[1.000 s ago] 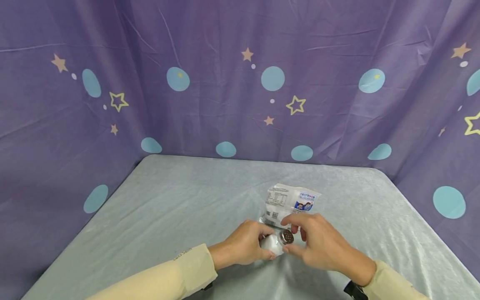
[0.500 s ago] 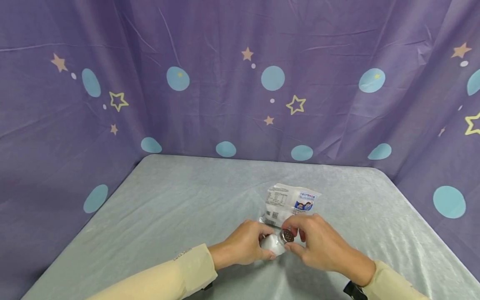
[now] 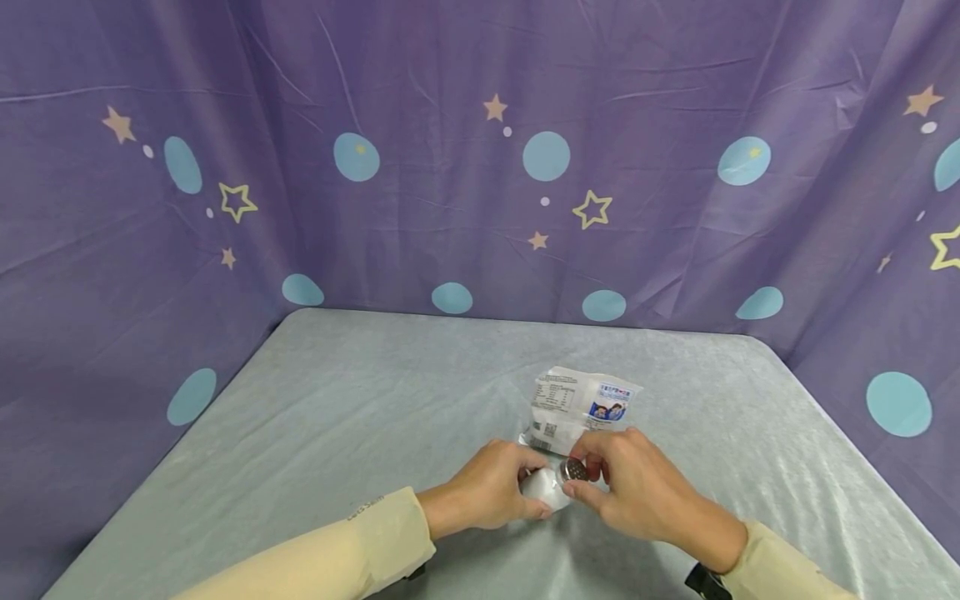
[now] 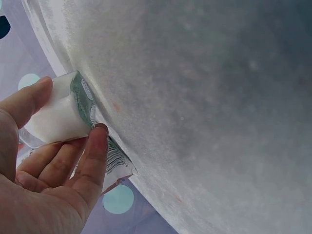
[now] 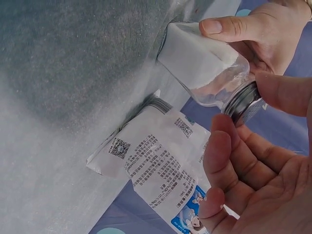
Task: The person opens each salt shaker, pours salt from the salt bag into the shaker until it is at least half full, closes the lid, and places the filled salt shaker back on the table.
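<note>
A clear glass shaker (image 3: 543, 488), mostly filled with white grains, is held tilted just above the cloth-covered table. My left hand (image 3: 491, 487) grips its body, thumb on one side and fingers on the other, as the left wrist view also shows. On its neck sits a metal cap with holes (image 3: 574, 472). My right hand (image 3: 637, 483) pinches this cap between thumb and index finger; the other fingers are curled loosely below in the right wrist view. Behind the hands lies a white printed packet (image 3: 577, 408) with a blue picture and a barcode.
Pale grey-green cloth covers the table (image 3: 360, 392), which has rounded far corners. A purple curtain (image 3: 450, 208) with stars and blue dots hangs behind it and along both sides. The packet lies very near the right hand's fingers.
My right thumb and index finger have closed in on the cap and turned slightly around it. The left hand, the shaker's body and the packet have stayed in place.
</note>
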The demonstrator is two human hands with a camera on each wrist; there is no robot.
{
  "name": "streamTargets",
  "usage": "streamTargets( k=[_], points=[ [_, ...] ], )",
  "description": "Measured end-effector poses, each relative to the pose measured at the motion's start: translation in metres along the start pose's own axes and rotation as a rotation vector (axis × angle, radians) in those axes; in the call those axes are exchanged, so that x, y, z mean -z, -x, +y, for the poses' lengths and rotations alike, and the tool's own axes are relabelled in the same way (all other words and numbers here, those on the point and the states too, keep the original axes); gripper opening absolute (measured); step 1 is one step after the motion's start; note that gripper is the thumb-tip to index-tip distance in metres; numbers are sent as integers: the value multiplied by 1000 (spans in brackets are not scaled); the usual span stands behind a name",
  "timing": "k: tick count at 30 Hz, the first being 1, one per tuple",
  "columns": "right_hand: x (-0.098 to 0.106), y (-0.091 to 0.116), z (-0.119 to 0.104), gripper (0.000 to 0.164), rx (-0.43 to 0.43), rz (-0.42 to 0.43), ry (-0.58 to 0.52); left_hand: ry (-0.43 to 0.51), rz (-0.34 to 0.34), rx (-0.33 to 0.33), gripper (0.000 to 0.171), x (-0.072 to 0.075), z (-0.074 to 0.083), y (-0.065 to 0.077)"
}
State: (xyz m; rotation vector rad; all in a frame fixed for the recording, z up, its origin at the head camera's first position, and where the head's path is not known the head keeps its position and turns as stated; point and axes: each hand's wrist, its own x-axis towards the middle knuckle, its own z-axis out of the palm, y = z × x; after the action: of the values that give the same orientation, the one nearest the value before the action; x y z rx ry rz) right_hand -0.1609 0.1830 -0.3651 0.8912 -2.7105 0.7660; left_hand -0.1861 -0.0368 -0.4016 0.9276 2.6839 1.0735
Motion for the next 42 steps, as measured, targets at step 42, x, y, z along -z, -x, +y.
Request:
streamTargets(
  k=[42],
  points=[
    [-3,5,3,29,-10,39,0,16,-4,17,31,4,-4,4]
  ],
)
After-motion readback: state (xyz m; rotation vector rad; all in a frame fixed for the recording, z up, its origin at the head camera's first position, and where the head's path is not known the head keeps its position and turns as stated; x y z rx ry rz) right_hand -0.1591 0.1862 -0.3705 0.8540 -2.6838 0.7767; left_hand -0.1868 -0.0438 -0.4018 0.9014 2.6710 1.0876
